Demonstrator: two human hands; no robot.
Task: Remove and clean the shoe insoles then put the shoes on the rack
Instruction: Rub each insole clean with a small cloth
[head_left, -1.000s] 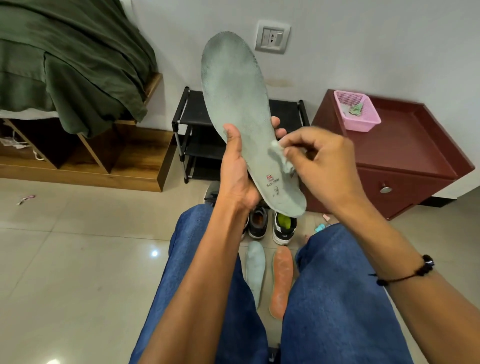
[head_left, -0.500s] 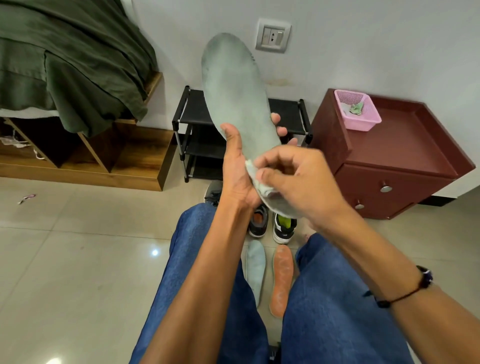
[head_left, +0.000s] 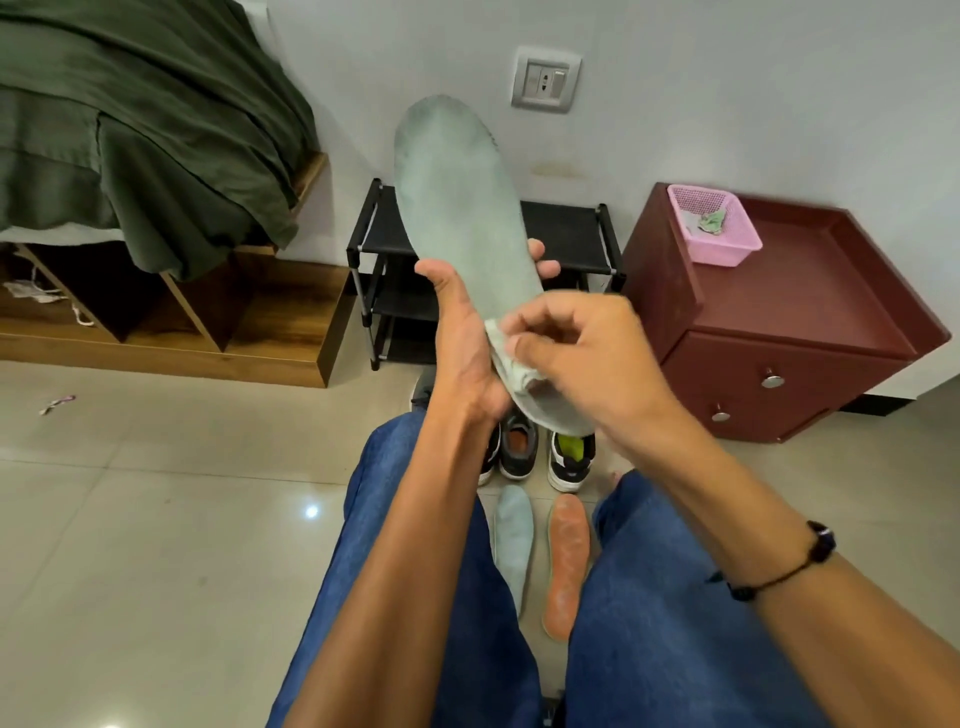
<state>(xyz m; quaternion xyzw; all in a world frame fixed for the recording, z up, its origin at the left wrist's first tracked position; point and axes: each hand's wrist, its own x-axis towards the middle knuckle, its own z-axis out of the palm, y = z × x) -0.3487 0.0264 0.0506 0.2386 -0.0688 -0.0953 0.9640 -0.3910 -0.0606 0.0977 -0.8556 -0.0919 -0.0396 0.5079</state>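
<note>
Hiding the insole (head_left: 457, 208) heel, right hand (head_left: 587, 364) pinches a cloth (head_left: 511, 364).

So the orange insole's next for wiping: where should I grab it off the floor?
Take the orange insole at its narrow heel end nearest you, pinching across the side edges from above. It lies flat between your knees, beside the grey insole, heel toward you.

Left hand (head_left: 462, 358) raised, fingers curled, gripping; right hand (head_left: 587, 358) pinching, wrist bent
</note>
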